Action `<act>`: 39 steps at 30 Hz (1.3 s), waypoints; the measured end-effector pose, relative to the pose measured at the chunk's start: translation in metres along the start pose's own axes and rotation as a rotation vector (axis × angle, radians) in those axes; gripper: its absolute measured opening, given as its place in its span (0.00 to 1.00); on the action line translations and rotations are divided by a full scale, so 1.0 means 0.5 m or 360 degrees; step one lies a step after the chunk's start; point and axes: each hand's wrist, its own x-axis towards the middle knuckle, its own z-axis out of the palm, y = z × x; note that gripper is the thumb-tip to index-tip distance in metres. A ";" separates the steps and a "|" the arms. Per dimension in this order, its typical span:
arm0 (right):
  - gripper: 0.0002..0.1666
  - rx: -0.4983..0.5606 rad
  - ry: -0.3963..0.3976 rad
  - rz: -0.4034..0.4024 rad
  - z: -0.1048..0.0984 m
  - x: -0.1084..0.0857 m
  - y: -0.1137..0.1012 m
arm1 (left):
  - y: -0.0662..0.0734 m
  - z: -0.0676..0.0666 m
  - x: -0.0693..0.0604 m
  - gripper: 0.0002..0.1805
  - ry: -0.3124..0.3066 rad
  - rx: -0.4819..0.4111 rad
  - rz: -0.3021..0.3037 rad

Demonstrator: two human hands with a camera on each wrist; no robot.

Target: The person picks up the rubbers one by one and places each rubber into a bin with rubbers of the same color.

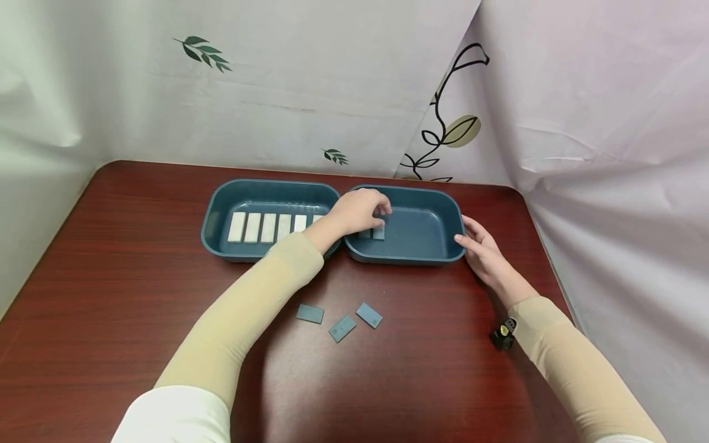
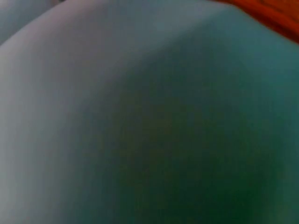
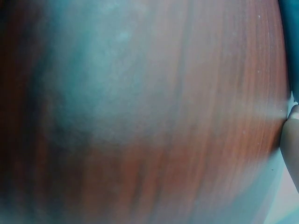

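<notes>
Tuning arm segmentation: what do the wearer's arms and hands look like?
Long, snug, pale beige sleeves, white fabric higher up. Left hand and right hand gloveless. Small black device with a yellow spot beside the right cuff.

Draped nook, rm type unclear: tbl [image 1: 111,295], printed cloth [image 1: 277,98].

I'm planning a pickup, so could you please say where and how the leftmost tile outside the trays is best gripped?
Probably pinch the tile across its long edges, coming from above: it lies flat on the table, narrower that way, with space around it.
</notes>
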 end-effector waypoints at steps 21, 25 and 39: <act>0.24 -0.0006 -0.0003 -0.0007 -0.003 0.000 0.004 | 0.029 -0.029 -0.102 0.13 0.0132 -0.0257 0.0203; 0.24 -0.0012 0.0004 -0.0013 -0.002 0.000 0.003 | 0.032 -0.038 -0.127 0.13 0.0153 -0.0273 0.0239; 0.26 -0.0027 0.0027 0.0008 0.000 0.000 0.002 | 0.017 -0.047 -0.214 0.14 0.0258 -0.0469 0.0249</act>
